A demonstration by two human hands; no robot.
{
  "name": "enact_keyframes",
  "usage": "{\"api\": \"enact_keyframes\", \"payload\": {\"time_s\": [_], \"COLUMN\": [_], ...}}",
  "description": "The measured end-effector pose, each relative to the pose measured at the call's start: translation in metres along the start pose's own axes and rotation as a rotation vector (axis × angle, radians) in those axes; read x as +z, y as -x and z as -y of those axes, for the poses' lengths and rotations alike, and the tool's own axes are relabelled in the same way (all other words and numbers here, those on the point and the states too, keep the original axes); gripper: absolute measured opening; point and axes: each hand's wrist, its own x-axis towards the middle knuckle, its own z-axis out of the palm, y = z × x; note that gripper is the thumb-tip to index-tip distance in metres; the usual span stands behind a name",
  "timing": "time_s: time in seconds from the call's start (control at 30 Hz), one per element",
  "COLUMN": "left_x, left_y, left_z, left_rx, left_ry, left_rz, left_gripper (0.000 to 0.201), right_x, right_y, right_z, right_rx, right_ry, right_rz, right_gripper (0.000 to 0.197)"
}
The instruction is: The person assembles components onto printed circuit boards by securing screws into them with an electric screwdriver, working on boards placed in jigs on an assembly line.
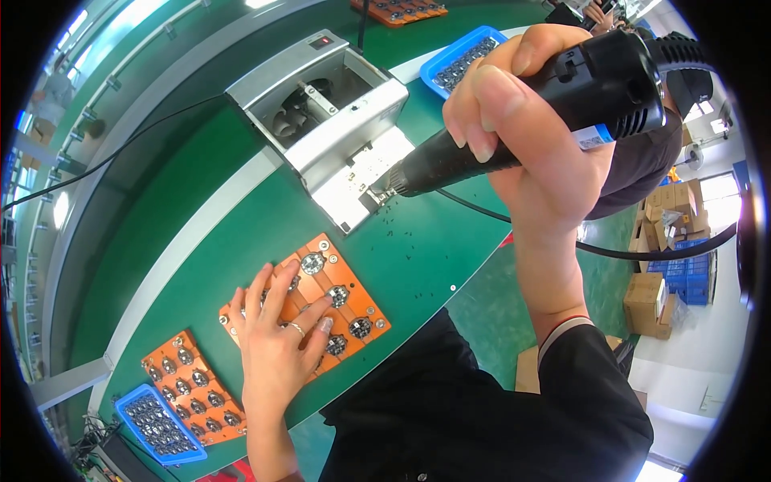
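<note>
My right hand [554, 128] is wrapped round a black electric screwdriver [450, 165], its cord leaving the rear end. The driver's tip reaches down to the front ledge of a silver screw feeder [329, 149]; whether a screw sits on the tip cannot be made out. On an orange fixture plate [353, 277] lies my left hand [277, 345], fingers spread over it and a ring on one finger. Small round dark and silver parts [361, 327] are seated in the plate, some hidden under the hand. Small dark screws [391, 234] are scattered beside the feeder.
To the left are a second orange plate [189, 408] full of round parts and a blue tray [123, 407] of similar parts. Another blue tray [430, 66] stands behind the feeder. A black cable [650, 255] hangs at the right. Cardboard boxes [645, 301] stand beyond the table.
</note>
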Motion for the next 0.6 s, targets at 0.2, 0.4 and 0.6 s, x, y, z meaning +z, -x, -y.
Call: {"api": "enact_keyframes", "payload": {"time_s": [0.2, 0.4, 0.6], "left_x": [0.0001, -0.0002, 0.0002], "left_y": [0.0002, 0.0002, -0.0001], "left_z": [0.0011, 0.0011, 0.0017], "left_rx": [-0.002, 0.004, 0.006], "left_ry": [0.0, 0.001, 0.005], "left_rz": [-0.002, -0.005, -0.003], "left_gripper": [0.023, 0.023, 0.023], "right_x": [0.0028, 0.0042, -0.0006], "right_y": [0.0006, -0.0004, -0.0009], "right_z": [-0.006, -0.0031, -0.0049], "right_rx": [0.022, 0.013, 0.035], "right_ry": [-0.038, -0.03, 0.016], "right_rz": [-0.018, -0.023, 0.03], "right_gripper": [0.021, 0.021, 0.021]}}
